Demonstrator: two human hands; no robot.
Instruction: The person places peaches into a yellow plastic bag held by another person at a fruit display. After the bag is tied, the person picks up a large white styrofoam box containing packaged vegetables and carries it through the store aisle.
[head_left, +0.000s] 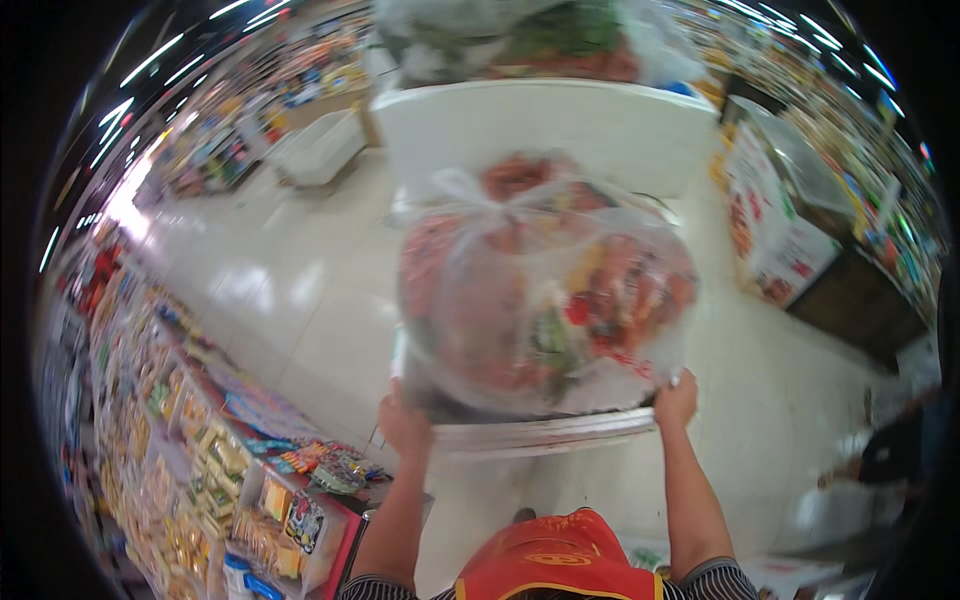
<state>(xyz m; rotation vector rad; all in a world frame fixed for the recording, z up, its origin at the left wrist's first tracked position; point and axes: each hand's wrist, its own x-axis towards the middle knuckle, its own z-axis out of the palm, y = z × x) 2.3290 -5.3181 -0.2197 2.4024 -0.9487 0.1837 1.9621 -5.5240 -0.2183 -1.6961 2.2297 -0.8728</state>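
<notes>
My left hand (405, 421) grips the near left corner of a white tub or crate (544, 431). At the near right corner, my right hand (676, 401) holds the same rim, thumb on top. A large knotted clear plastic bag (487, 300) fills the tub and bulges above its rim. Through the blurred film show reddish pieces, some green and a bright red spot; I cannot tell exactly what they are. Directly beyond stands a white wall of a larger container (547, 124), with more filled plastic bags (555, 37) above it.
Packaged food fills a display (217, 480) along my left. At right stands a printed carton display (780, 232) with a dark base. A white tub (319, 150) sits farther off, left. A blurred person (896, 446) is at the right edge. Glossy tiles (300, 285) cover the floor.
</notes>
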